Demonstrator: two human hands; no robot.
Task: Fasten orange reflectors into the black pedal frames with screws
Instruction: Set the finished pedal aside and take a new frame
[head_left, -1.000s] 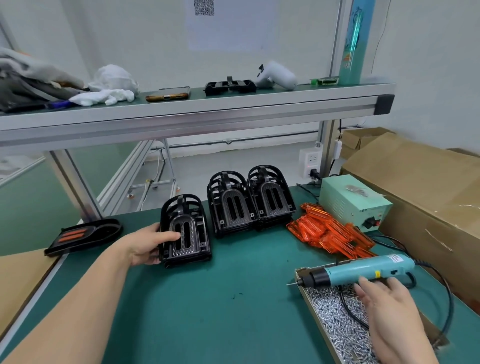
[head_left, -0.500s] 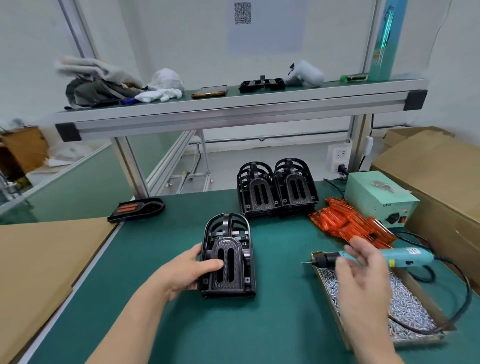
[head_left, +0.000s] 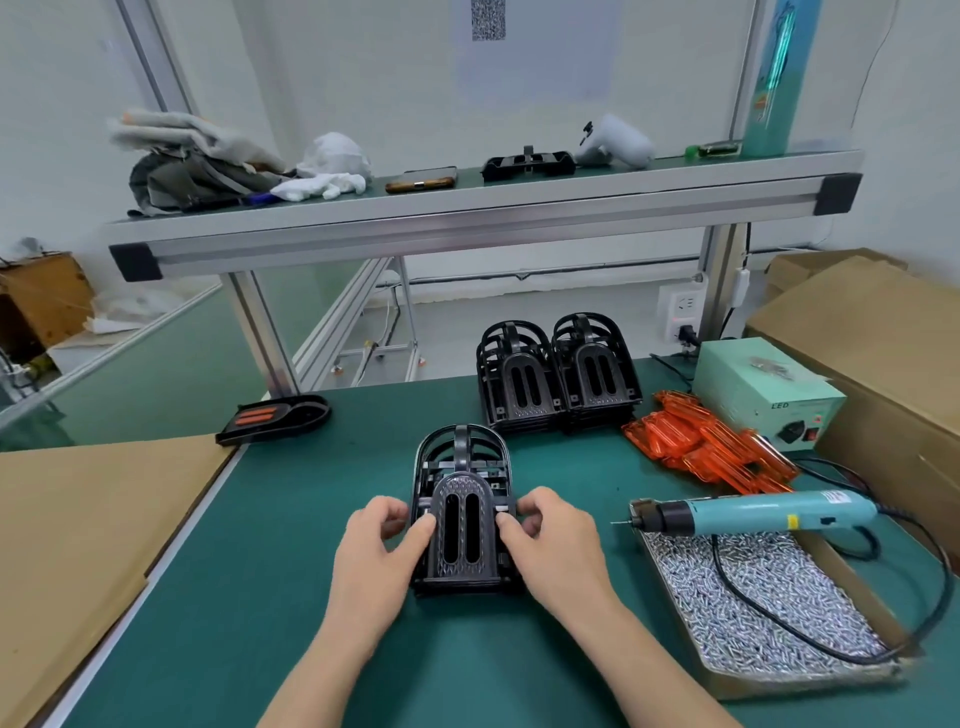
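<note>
L hand (head_left: 379, 545) & R hand (head_left: 550, 540) each hold a grip on sides of black pedal frame (head_left: 465, 514), flat mid-tabletop (head_left: 311, 597), screw tray (head_left: 847, 582) w/ screwdriver (head_left: 753, 512) at R, orange reflectors (head_left: 711, 452) beyond, beside frame stacks (head_left: 556, 379).

A green workbench (head_left: 311, 597) carries a black pedal frame (head_left: 462, 519) at front centre and two stacks of pedal frames (head_left: 558, 384) behind it. To the right lie orange reflectors (head_left: 711, 452), a mint power box (head_left: 763, 395) and a tray of screws (head_left: 841, 577) with an electric screwdriver (head_left: 753, 512) across its rim. A finished pedal (head_left: 275, 418) sits at the left edge.
</note>
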